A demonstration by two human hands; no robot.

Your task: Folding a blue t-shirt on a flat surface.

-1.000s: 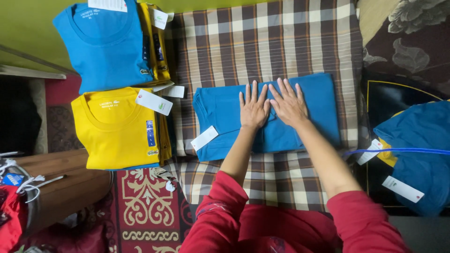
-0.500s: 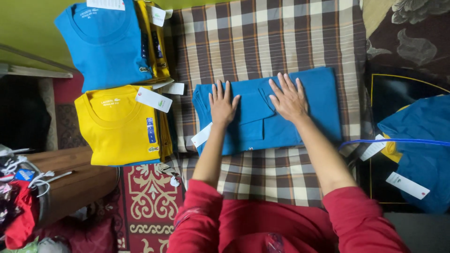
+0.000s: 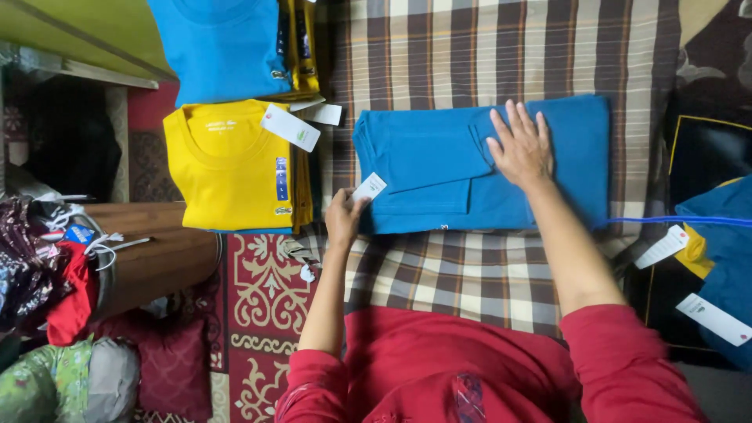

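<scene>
Blue shirt (image 3: 439,168), folded into a flat rectangle, lies on the checked blanket (image 3: 486,270), and the person works it from the near side. Nearest the body, a band of bare plaid sits between the red sleeves (image 3: 619,360) and the shirt's near edge. The left hand (image 3: 345,218) is at the shirt's near left corner, grip closed on the white tag (image 3: 370,186) there. The right hand (image 3: 521,145) lies flat on the cloth, fingers spread, grip apart, pressing down right of centre. The shirt's long axis runs left to right across the blanket, a sleeve folded over on top, the surface smooth and plain blue. Left of it, just past a narrow strip of plaid, sits a yellow folded shirt (image 3: 227,168); beyond that, a blue folded shirt (image 3: 223,47). Right, another blue garment (image 3: 724,258) with tags crowds the edge. Farther up, open plaid.
</scene>
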